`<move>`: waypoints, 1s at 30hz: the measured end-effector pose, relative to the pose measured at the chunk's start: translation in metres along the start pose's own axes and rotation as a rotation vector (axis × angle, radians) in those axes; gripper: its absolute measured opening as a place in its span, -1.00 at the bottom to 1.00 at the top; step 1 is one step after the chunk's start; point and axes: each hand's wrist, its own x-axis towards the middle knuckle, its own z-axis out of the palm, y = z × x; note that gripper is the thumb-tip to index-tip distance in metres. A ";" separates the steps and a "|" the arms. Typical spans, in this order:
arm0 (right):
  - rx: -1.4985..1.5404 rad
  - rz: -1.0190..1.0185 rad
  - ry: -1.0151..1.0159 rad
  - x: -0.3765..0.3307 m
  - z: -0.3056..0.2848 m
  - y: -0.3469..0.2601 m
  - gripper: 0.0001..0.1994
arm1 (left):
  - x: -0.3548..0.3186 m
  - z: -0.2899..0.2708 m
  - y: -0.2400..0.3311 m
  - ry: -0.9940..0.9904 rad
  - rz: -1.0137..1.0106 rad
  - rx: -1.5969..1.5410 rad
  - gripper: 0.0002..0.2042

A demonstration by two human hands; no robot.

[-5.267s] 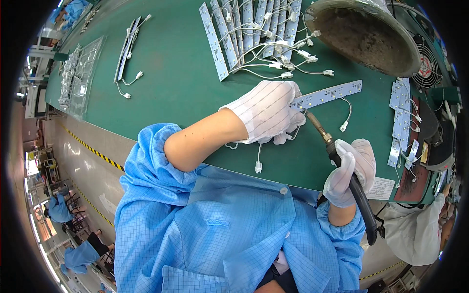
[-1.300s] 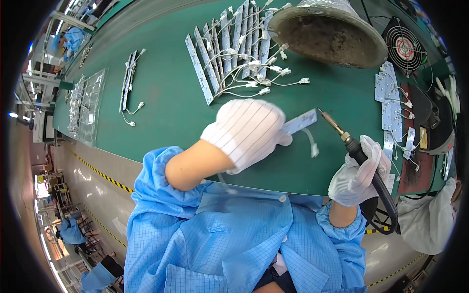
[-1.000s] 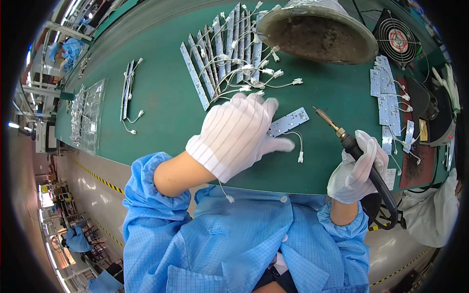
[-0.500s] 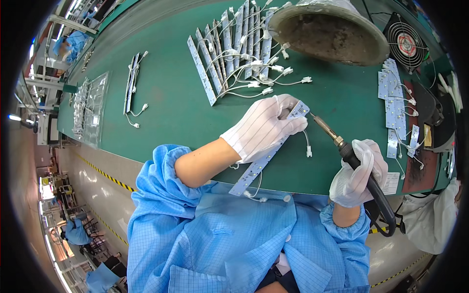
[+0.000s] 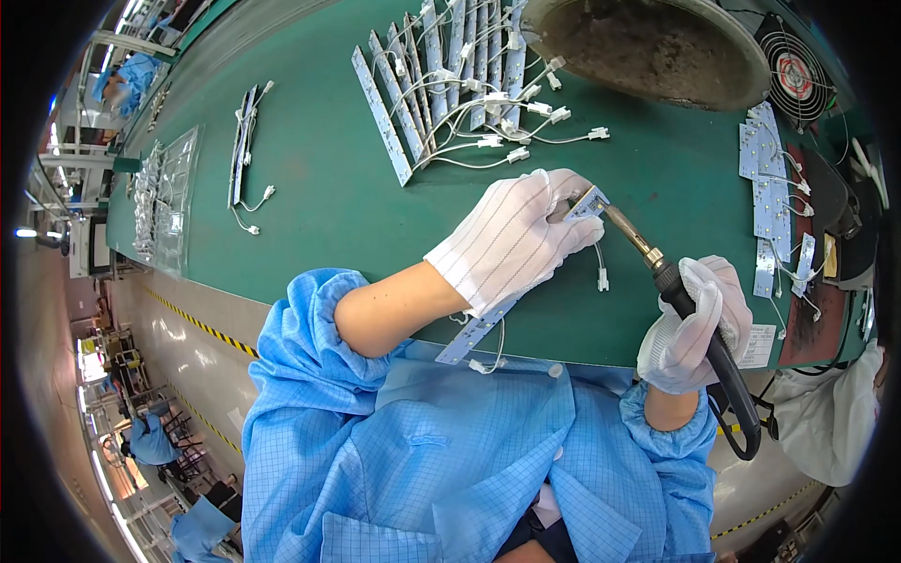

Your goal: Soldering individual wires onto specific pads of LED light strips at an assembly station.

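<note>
Green flat surface (image 5: pixel 300 178) carries fanned pale-blue LED strips (image 5: pixel 383 114) with white leads (image 5: pixel 493 99). Black-handled soldering iron (image 5: pixel 670 283) sits clenched in white-gloved right grip (image 5: pixel 696 328), tip (image 5: pixel 617 221) at upper end of single pale-blue LED strip (image 5: pixel 478 330), contact unclear. Striped white-gloved left grip (image 5: pixel 521 239) grasps that strip, slanted across surface's near edge.

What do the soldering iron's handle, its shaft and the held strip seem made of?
Handle: probably plastic or rubber, black with a soft sheen.
Shaft: metal, judging by its brassy glint.
Strip: likely coated circuit board, pale blue with small mounted parts; core unclear.
</note>
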 end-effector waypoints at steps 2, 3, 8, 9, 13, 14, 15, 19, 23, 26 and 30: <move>0.008 0.002 0.024 -0.002 0.003 0.002 -0.86 | -0.001 0.002 -0.003 0.003 0.004 0.011 -0.73; 0.007 0.001 0.047 -0.003 0.004 0.002 -0.85 | -0.001 0.003 -0.004 0.006 0.016 0.017 -0.73; -0.035 0.041 0.000 -0.002 0.002 -0.005 -0.83 | -0.001 0.002 0.004 0.009 -0.044 0.036 -0.74; -0.030 0.094 -0.026 -0.002 0.001 -0.006 -0.81 | -0.001 0.002 0.004 0.012 -0.036 0.058 -0.73; -0.024 -0.023 0.136 -0.004 0.000 0.007 -0.80 | -0.001 0.001 0.003 0.012 -0.012 0.049 -0.71; -0.027 -0.021 0.136 -0.005 -0.002 0.006 -0.80 | 0.001 -0.002 0.007 -0.012 -0.004 0.079 -0.70; -0.173 -0.021 0.096 -0.007 -0.003 0.005 -0.80 | 0.001 -0.004 0.008 -0.034 0.000 0.111 -0.68; -0.053 -0.033 0.034 -0.003 -0.002 0.004 -0.80 | 0.001 -0.006 0.006 -0.072 -0.200 -0.036 -0.67; 0.014 0.114 -0.032 -0.007 -0.008 -0.001 -0.78 | 0.001 -0.003 -0.001 -0.031 -0.110 -0.049 -0.67; -0.073 -0.033 -0.004 -0.004 -0.003 0.004 -0.83 | 0.000 -0.002 0.000 -0.018 -0.088 -0.036 -0.68; -0.023 0.012 0.018 -0.003 0.000 0.003 -0.84 | 0.001 -0.003 0.002 -0.037 -0.134 -0.080 -0.69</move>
